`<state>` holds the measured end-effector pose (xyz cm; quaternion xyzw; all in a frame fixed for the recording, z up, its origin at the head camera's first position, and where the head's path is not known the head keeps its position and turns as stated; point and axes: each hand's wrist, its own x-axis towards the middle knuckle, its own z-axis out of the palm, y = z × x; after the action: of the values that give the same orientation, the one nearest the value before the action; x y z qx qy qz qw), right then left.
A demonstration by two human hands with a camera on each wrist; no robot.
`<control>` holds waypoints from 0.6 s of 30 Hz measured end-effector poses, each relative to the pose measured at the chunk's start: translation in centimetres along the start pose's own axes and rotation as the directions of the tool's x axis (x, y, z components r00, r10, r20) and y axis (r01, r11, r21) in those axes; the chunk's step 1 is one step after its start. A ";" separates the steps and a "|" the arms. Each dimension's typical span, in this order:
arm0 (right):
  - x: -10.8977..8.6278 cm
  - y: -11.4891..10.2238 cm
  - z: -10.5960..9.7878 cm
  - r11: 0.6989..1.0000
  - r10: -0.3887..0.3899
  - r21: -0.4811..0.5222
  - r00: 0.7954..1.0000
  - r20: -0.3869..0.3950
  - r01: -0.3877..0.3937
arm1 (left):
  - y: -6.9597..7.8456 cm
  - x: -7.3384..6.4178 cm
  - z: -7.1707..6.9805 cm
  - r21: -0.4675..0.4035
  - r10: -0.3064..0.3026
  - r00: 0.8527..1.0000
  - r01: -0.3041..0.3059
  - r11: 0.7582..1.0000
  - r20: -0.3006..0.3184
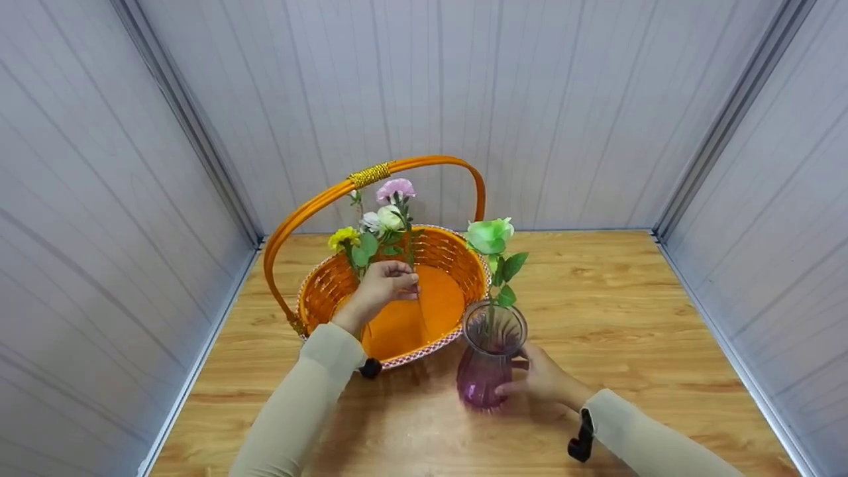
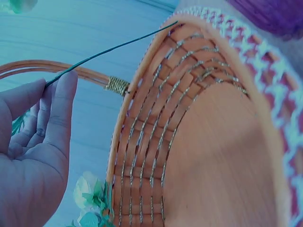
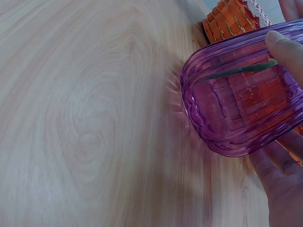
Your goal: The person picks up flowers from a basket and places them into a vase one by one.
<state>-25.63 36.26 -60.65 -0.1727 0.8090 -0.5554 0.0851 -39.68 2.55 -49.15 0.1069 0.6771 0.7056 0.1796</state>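
My left hand [image 1: 381, 288] is over the orange woven basket [image 1: 457, 255], pinching a thin green stem [image 2: 113, 48] between thumb and fingers. A pink carnation [image 1: 396, 189] tops that stem above the hand. In the left wrist view the stem's lower end reaches the basket rim. To the right stands a ribbed glass vase [image 1: 482, 381], purple at the bottom and clear at the neck. My right hand [image 1: 546, 377] grips its side, thumb on the near face. A pale green rose [image 1: 490, 235] rises from the vase, its stem [image 3: 236, 71] visible through the glass.
Yellow [image 1: 344, 237] and white flowers [image 1: 389, 217] stand at the basket's left side, partly behind my left hand. The tall basket handle [image 1: 291, 228] arches over them. Pale panel walls [image 1: 530, 112] enclose the wooden table [image 1: 596, 298] at the back and sides.
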 end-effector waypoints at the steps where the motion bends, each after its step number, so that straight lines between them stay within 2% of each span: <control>1: 0.0 0.0 0.0 1.000 0.002 0.001 1.000 0.000 -0.002 | 0.0 0.0 0.1 -0.017 0.007 1.000 -0.007 1.000 -0.002; 5: 0.0 0.0 0.0 1.000 -0.001 -0.003 1.000 0.002 0.001 | -0.3 -0.2 0.8 -0.069 0.030 1.000 -0.030 0.997 -0.005; 10: 0.0 -0.1 0.1 1.000 0.004 -0.006 1.000 0.003 -0.004 | -0.7 -0.1 1.6 -0.119 0.030 0.999 -0.032 0.992 -0.012; 18: -0.1 -0.2 0.0 1.000 -0.014 -0.001 1.000 0.006 0.014 | -1.1 0.0 2.7 -0.121 0.051 0.995 -0.060 0.991 -0.080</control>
<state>-25.54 36.28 -60.49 -0.1803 0.8077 -0.5550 0.0835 -38.53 5.04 -50.06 0.0872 0.6353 0.7545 0.1399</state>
